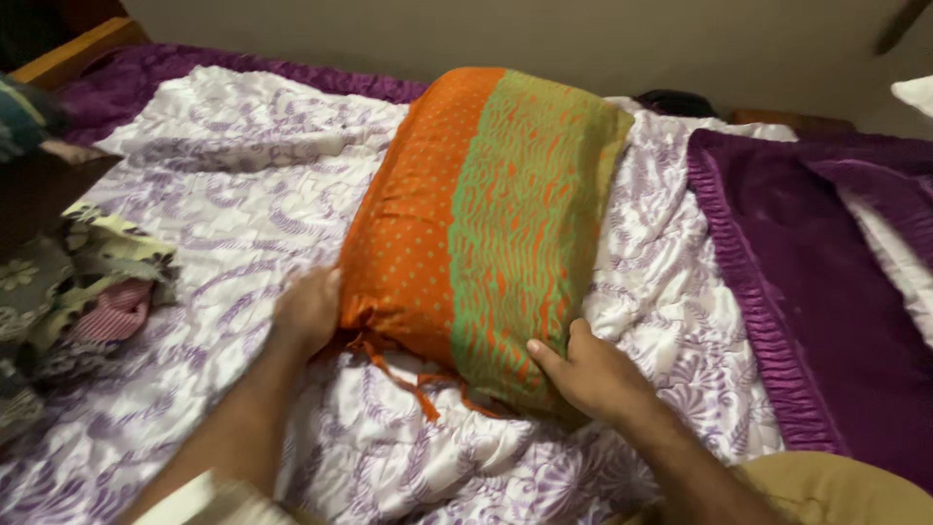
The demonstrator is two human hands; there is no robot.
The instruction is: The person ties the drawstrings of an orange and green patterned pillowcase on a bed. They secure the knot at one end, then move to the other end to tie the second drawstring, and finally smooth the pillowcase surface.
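Orange-green pillow (486, 224) between both hands

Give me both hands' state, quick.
Left hand: closed around the near left corner of the orange and green pillow.
Right hand: gripping the pillow's near right corner.

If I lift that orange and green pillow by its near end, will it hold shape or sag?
The pillow looks plump and full, so it probably sags only mildly and feels light for its bulk. Its cover looks smooth, perhaps a bit slippery, though both hands, left and right, already press its near end. The loose ties would likely dangle.
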